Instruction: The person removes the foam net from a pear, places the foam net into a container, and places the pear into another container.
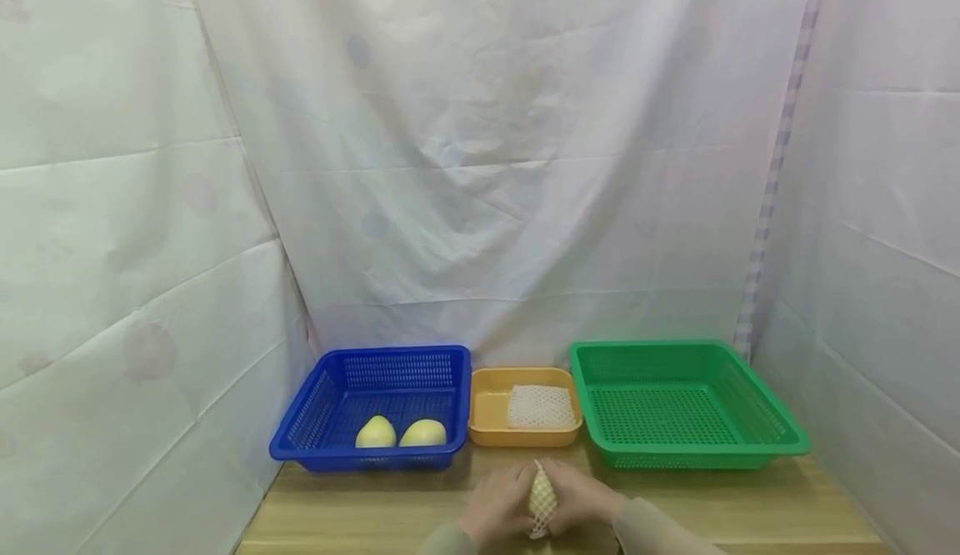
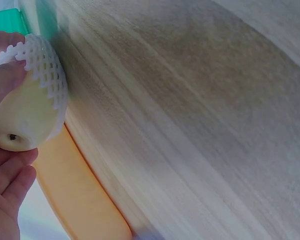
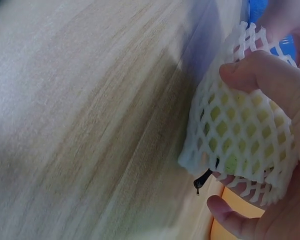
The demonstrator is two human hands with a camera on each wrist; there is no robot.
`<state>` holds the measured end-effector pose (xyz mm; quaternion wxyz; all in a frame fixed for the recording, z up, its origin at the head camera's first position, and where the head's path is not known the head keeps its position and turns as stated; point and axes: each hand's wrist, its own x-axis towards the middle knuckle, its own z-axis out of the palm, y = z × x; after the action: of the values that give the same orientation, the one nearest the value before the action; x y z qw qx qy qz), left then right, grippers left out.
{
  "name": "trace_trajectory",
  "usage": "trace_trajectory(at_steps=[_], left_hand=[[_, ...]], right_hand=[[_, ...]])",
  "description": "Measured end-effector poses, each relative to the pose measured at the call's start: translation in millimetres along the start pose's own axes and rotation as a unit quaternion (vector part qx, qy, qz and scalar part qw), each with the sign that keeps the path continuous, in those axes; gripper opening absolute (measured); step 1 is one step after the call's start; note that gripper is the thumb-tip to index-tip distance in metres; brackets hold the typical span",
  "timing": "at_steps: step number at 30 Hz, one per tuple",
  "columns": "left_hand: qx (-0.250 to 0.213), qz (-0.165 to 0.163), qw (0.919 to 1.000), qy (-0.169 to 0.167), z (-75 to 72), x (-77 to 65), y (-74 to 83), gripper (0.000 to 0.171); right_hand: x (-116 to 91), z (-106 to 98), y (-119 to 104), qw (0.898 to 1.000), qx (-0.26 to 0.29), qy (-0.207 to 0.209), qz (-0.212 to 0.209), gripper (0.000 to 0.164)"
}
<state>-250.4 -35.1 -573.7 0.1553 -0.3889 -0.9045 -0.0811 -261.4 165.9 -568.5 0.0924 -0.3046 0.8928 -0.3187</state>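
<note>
Above the wooden table, a pale yellow pear (image 2: 25, 112) sits partly inside a white foam net sleeve (image 3: 240, 120), between both hands. My left hand (image 1: 495, 501) holds it from the left, thumb on the net and fingers under the bare end with the dark blossom spot. From the other side my right hand (image 1: 577, 492) grips the netted part, its thumb pressing on the mesh. A dark stem (image 3: 204, 180) pokes out past the net's edge in the right wrist view. The palms hide part of the fruit.
A blue basket (image 1: 367, 460) at the left holds two bare pears (image 1: 423, 433). In the middle, an orange tray (image 1: 489, 437) contains white foam nets (image 1: 540, 407). The green basket (image 1: 690, 455) stands at the right. White cloth (image 1: 480, 163) hangs behind and at both sides.
</note>
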Motion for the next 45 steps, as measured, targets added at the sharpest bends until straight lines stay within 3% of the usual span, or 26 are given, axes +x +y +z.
trace_trajectory(at_steps=[15, 28, 45], left_hand=[[-0.036, -0.024, 0.9989, -0.017, -6.1, -1.4, -0.5, 0.061], [-0.042, -0.016, 0.9989, -0.01, -10.3, -4.8, -2.4, 0.069], [-0.053, -0.003, 0.9986, 0.008, -3.0, -10.8, -9.2, 0.075]], right_hand=[[-3, -7, 0, 1.0, -0.002, -0.003, -0.018, 0.081], [-3, -10, 0, 1.0, 0.023, -0.013, -0.01, 0.079], [-3, -9, 5, 0.999, 0.027, -0.021, 0.012, 0.077]])
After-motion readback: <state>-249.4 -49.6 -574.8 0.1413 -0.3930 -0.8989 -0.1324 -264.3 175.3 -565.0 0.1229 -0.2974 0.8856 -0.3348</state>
